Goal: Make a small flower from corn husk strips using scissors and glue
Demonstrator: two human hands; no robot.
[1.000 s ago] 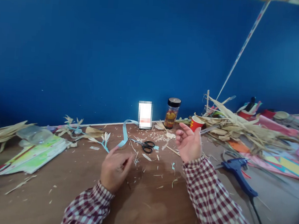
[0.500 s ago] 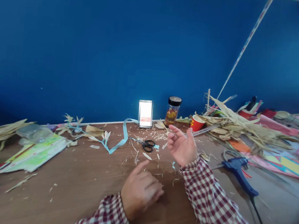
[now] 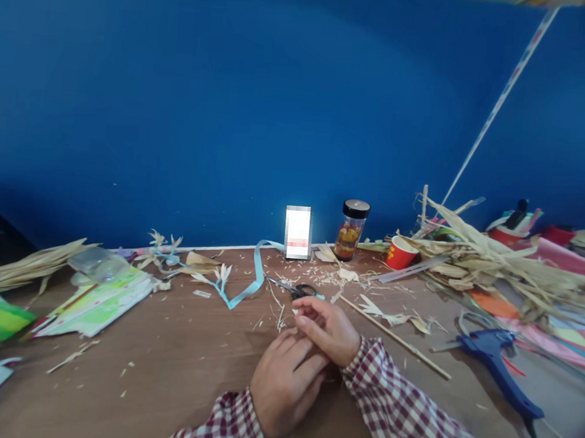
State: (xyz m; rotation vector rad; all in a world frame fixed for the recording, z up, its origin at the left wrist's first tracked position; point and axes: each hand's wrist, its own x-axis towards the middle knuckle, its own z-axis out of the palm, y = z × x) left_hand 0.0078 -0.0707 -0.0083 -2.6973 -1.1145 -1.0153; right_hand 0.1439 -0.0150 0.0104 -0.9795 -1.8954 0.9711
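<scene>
In the head view my two hands meet above the near middle of the brown table. My left hand is held back up, its fingers loosely extended, with the fingertips partly covered. Over them lies my right hand, its fingers slightly bent and its thumb across the left fingers. I see nothing held in either hand; the space under the palms is hidden. Just beyond the right fingertips are scissors with black handles. A pale thin stalk lies to the right of my hands, near scraps of dried husk.
Light blue ribbon curls beyond my hands. A black-lidded jar, a red paper cup and a blurred white upright rectangle stand by the blue wall. At right are a blue glue gun and heaped husks; at left, a painted sheet.
My right hand has turned over and come down left onto my left hand, whose pointing index finger is now among the others. The stalk now shows on the table; the view has shifted slightly.
</scene>
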